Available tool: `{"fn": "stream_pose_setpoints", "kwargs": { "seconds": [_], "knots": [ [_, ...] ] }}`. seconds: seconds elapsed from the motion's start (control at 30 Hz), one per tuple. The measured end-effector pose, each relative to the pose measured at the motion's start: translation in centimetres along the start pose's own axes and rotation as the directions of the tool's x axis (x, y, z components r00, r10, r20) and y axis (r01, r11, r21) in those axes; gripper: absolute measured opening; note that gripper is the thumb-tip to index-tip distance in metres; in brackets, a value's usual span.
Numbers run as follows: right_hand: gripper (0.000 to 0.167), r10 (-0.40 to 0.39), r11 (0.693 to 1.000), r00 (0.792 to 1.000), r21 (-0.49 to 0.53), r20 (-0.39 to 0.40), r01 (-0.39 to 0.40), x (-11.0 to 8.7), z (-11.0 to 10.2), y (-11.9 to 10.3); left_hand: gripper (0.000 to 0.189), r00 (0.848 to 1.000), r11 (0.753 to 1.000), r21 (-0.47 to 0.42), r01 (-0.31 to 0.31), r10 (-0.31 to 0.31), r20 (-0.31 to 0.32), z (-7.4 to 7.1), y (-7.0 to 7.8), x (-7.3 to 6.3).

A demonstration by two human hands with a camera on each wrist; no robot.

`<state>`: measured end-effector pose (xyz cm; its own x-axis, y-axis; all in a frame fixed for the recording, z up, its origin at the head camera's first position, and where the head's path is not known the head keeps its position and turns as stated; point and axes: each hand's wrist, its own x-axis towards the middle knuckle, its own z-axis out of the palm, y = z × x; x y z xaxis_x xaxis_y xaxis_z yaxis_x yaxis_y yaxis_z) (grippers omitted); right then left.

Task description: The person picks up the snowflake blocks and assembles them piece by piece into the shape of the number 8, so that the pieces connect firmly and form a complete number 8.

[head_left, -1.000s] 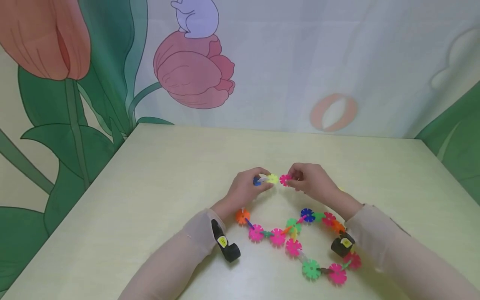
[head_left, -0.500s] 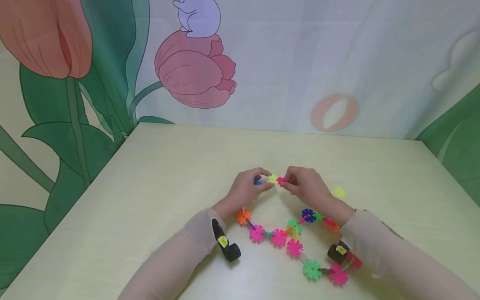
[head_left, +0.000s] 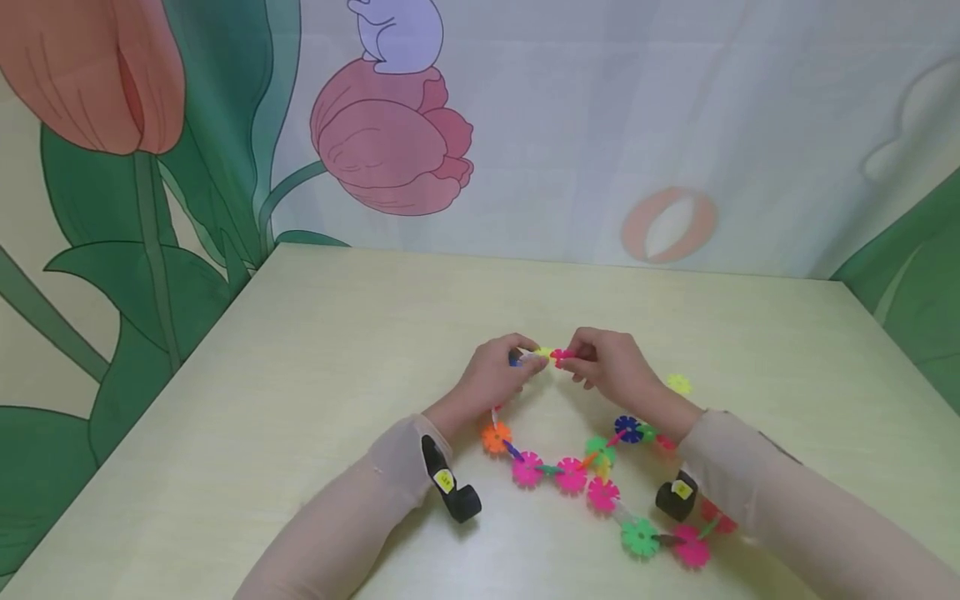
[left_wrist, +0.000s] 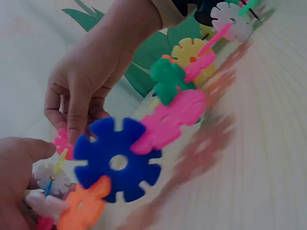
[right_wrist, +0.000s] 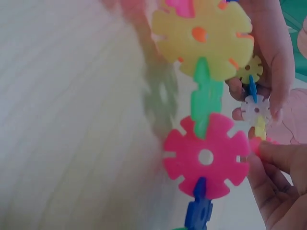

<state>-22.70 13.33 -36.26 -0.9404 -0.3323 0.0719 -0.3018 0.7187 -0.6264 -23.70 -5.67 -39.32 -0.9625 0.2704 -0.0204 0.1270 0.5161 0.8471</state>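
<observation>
In the head view my left hand (head_left: 491,373) pinches the end of a chain of plastic snowflake discs, at a yellow snowflake disc (head_left: 543,352). Facing it, my right hand (head_left: 618,367) pinches a pink snowflake disc (head_left: 558,357) between thumb and fingers. The two discs meet edge to edge; how deep their slots engage cannot be seen. In the right wrist view a white disc (right_wrist: 255,110) precedes the yellow one (right_wrist: 260,127). Close to the left wrist camera hangs a blue disc (left_wrist: 115,163) of the chain.
The rest of the chain lies in a curve on the table, with a green disc (head_left: 640,538) near the front and part of it under my right forearm. Beyond that forearm lies a yellow disc (head_left: 679,384). A printed curtain (head_left: 540,150) hangs behind the table (head_left: 360,333).
My right hand has moved left, bringing the pink disc from a small gap into contact with the yellow disc. The chain on the table has shifted slightly right.
</observation>
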Motion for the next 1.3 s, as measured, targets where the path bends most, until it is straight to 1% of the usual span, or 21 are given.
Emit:
{"fn": "stream_pose_setpoints", "kwargs": {
  "seconds": [0.07,0.13,0.3,0.37,0.5,0.6,0.8,0.93,1.1,1.3],
  "knots": [
    [0.008,-0.005,1.000,1.000,0.023,0.022,0.004,0.0,-0.1,0.2,0.035,1.000,1.000,-0.013,-0.003,0.003,0.021,-0.2,0.0,0.0],
    [0.008,-0.018,0.999,0.999,0.046,0.039,0.016,0.1,-0.2,0.4,0.035,1.000,1.000,-0.023,-0.009,0.009,0.029,-0.4,0.0,0.1],
    [0.005,-0.073,0.995,0.995,0.078,0.069,0.067,0.1,-0.2,0.8,0.036,0.998,0.999,-0.026,-0.036,0.037,0.043,-0.5,-0.1,0.2],
    [0.005,-0.094,0.993,0.992,0.085,0.086,0.087,0.1,-0.1,0.9,0.035,0.997,0.998,-0.038,-0.047,0.049,0.066,-0.4,-0.1,0.2],
    [0.005,-0.122,0.990,0.986,0.085,0.111,0.113,0.2,0.2,1.0,0.034,0.991,0.996,-0.072,-0.049,0.058,0.121,-0.1,-0.1,0.3],
    [0.006,-0.125,0.991,0.986,0.061,0.114,0.118,0.2,0.2,0.9,0.032,0.990,0.995,-0.084,-0.045,0.056,0.133,0.0,-0.2,0.3],
    [0.012,-0.090,0.996,0.985,-0.003,0.145,0.091,0.1,-0.5,0.6,0.029,0.994,0.996,-0.088,-0.027,0.037,0.104,0.0,-0.3,0.2],
    [0.015,-0.050,0.998,0.989,-0.039,0.142,0.056,0.2,-1.6,0.8,0.028,0.996,0.995,-0.100,-0.005,0.014,0.088,0.0,-0.2,0.2],
    [0.018,0.022,0.996,0.991,-0.088,0.131,-0.010,1.1,-2.8,1.8,0.028,0.997,0.995,-0.100,-0.004,0.012,0.082,0.0,-0.2,0.1],
    [0.024,0.122,0.979,0.979,-0.182,0.166,-0.091,2.1,-3.6,3.1,0.027,0.997,0.995,-0.095,0.004,0.004,0.079,0.2,-0.2,-0.1]
  ]
}}
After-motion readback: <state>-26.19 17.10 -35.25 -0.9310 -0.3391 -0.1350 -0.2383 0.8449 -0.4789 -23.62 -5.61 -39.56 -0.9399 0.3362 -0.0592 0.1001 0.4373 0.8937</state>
